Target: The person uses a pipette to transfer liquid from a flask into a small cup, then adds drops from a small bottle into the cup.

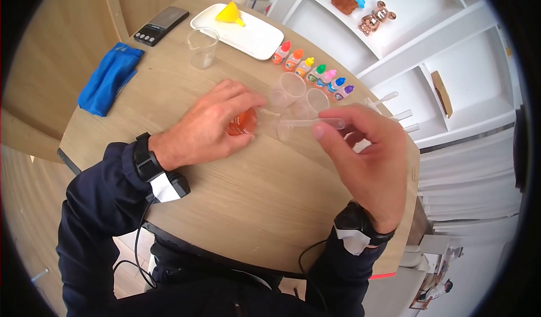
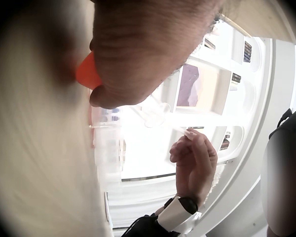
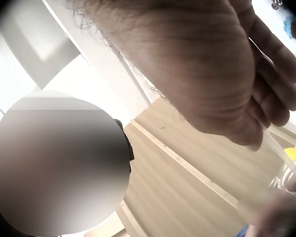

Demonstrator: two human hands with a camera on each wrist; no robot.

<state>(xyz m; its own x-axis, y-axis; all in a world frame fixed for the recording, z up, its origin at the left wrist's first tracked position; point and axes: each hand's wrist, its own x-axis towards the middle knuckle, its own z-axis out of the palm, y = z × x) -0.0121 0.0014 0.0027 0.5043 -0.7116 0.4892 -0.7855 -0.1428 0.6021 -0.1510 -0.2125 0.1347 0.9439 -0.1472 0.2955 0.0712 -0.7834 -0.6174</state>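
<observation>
My left hand (image 1: 211, 123) curls round a small clear container of orange liquid (image 1: 242, 122) standing on the table; its orange side (image 2: 89, 71) shows in the left wrist view. Above the table, my right hand (image 1: 369, 153) pinches a clear plastic pipette (image 1: 304, 123) between thumb and forefinger, its thin end pointing left toward the container. In the right wrist view the pipette (image 3: 281, 150) extends from the fingertips. Clear cups (image 1: 291, 86) stand just beyond the pipette, partly overlapped by it.
Several dropper bottles (image 1: 305, 66) line the far edge, beside a white tray (image 1: 262, 47) with a yellow funnel (image 1: 230, 14). A glass beaker (image 1: 203, 49), a scale (image 1: 162, 26) and a blue cloth (image 1: 110, 79) lie to the left. More pipettes (image 1: 402, 115) stick out at the right.
</observation>
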